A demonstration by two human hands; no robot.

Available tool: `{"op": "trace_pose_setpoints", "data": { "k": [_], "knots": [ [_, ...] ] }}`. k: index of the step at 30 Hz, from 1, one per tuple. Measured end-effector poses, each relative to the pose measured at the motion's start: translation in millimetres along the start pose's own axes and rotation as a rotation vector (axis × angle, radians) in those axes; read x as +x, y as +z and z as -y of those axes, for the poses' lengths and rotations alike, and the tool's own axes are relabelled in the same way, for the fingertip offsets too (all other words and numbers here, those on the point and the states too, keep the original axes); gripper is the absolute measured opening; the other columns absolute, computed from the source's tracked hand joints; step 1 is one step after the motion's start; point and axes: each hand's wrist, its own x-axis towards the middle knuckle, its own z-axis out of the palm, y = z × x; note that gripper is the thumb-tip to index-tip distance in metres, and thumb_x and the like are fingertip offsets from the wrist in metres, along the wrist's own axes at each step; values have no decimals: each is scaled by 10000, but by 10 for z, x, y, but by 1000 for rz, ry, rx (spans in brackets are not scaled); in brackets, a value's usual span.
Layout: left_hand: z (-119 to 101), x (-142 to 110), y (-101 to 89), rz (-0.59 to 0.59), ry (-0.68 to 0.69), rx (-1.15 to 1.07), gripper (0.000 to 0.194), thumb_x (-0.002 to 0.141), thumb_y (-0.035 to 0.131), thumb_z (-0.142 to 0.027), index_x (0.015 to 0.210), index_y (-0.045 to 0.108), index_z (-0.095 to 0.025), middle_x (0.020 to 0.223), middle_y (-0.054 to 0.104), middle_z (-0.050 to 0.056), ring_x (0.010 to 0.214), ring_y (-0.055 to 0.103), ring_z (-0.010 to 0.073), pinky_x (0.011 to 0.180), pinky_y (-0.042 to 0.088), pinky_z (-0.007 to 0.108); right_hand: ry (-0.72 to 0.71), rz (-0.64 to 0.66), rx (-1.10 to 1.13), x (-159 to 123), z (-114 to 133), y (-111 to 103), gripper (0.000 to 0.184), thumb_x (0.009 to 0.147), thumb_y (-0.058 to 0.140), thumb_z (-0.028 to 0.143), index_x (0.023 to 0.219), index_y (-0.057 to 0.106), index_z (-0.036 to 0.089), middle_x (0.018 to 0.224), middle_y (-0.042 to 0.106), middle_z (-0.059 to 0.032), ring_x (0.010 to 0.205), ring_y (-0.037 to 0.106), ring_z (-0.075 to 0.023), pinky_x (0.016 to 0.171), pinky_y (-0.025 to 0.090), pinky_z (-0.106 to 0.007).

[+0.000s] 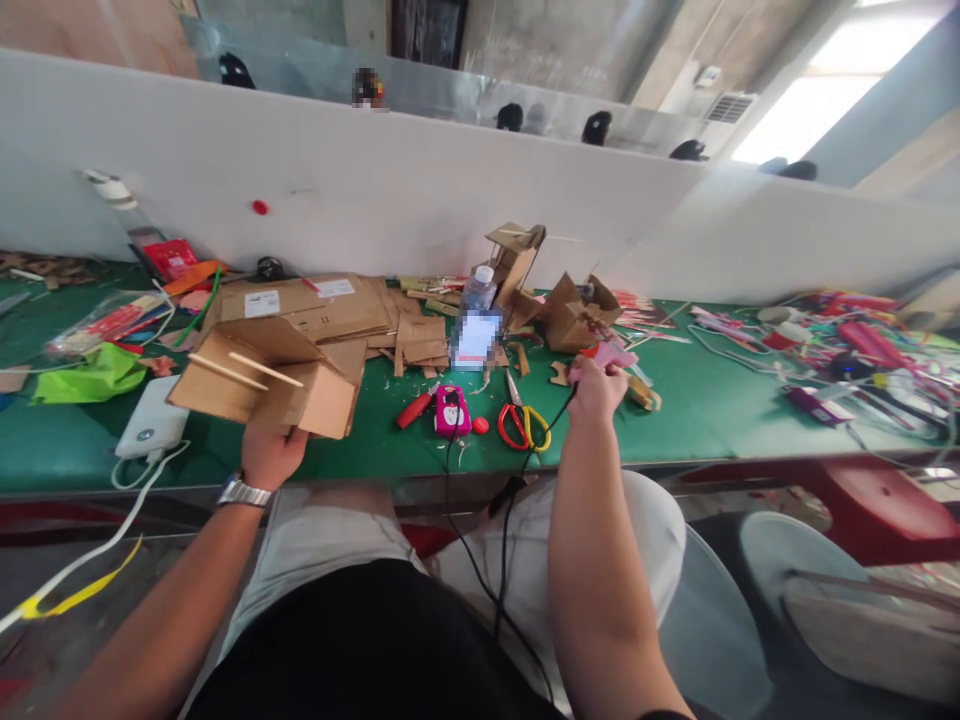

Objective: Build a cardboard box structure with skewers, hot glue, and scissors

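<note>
My left hand [271,452], with a metal watch on the wrist, is closed on a folded cardboard structure [326,398] from below. Two thin wooden sticks [266,369] jut out of the cardboard. My right hand [598,388] is wrapped round a pink glue gun [619,356], partly hidden by the fingers, with a black cord trailing down to my lap. Left of that hand lie scissors [525,422] with red and yellow handles. Between the hands are a magenta box [451,411], a red-handled tool [415,408] and a red cap [481,425].
A lit phone [475,340] leans before a clear bottle [478,289]. Cardboard sheets [300,308] and a cardboard assembly [574,312] stand at the back. A white power bank [154,418] with a cable sits left; colourful clutter [862,345] lies right. A white partition [420,190] borders the green table [630,440].
</note>
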Motion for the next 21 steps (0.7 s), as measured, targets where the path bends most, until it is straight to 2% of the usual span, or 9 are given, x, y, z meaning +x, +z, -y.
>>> {"op": "trace_pose_setpoints", "data": {
  "k": [2,4,6,9,12,16,18,21],
  "knots": [
    [13,-23,-10,-43,23,-48,478,922,468,-449,1126,798,-169,1202,811,190,1318,665,418,1173,473,560,21,-15,19,-35,82,-33,402,711,821,237,861,448,250,710,570,81,574,559,-99,515,460,-203],
    [-12,-44,-22,-33,11,-60,480,919,478,-446,1155,791,-169,1210,807,189,1334,651,420,1184,457,566,34,42,-15,-94,152,-56,362,660,822,227,823,499,233,672,597,67,548,560,-105,491,441,-205],
    [-70,-52,-36,10,-11,-23,511,932,450,-476,1128,792,-150,1187,804,209,1306,658,437,1156,465,579,61,137,-40,-168,209,-53,302,667,824,277,754,540,220,585,576,58,497,530,-110,458,410,-218],
    [-179,-26,-67,88,-61,103,576,914,447,-545,1035,790,-99,1097,791,262,1205,684,469,1071,491,592,85,283,-54,-289,295,-21,329,712,828,383,673,544,222,499,514,59,447,482,-103,440,386,-234],
    [-265,42,-101,166,-98,214,534,856,509,-557,914,776,-99,1002,772,276,1108,695,455,984,502,560,87,440,-47,-425,395,3,385,726,853,454,671,553,220,516,529,46,460,495,-103,449,385,-237],
    [-340,140,-133,217,-133,307,470,856,507,-548,806,746,-146,968,766,261,1102,681,432,959,481,540,78,655,-21,-657,508,23,465,715,884,553,665,561,222,556,549,31,505,515,-107,507,445,-251],
    [-367,158,-173,240,-151,319,500,875,502,-587,791,729,-149,944,759,263,1098,676,439,946,475,537,79,738,-6,-779,542,41,496,703,892,595,655,573,219,562,554,26,513,519,-110,519,454,-257],
    [-398,81,-325,258,-153,258,562,878,534,-700,864,697,-163,892,743,219,1056,677,437,920,474,518,67,863,-8,-931,586,71,540,719,884,652,627,586,210,547,559,13,505,512,-109,486,404,-249]
  ]
}}
